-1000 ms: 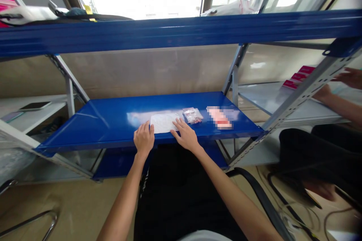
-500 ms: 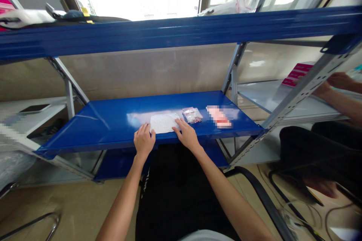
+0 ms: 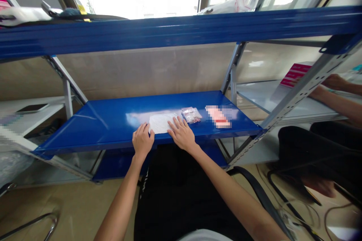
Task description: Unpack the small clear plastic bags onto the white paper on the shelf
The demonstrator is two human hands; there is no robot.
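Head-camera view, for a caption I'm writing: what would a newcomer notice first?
The long glossy blue metal shelf dominates the middle of the view. On it, the person's left hand and right hand touch a white translucent sheet, with a small clear plastic bag just to its right.

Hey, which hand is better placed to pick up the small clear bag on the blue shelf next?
Probably your right. The right hand is closer to the small clear bag, with its fingers on the white sheet just beside it. The left hand is farther away, at the sheet's other side.
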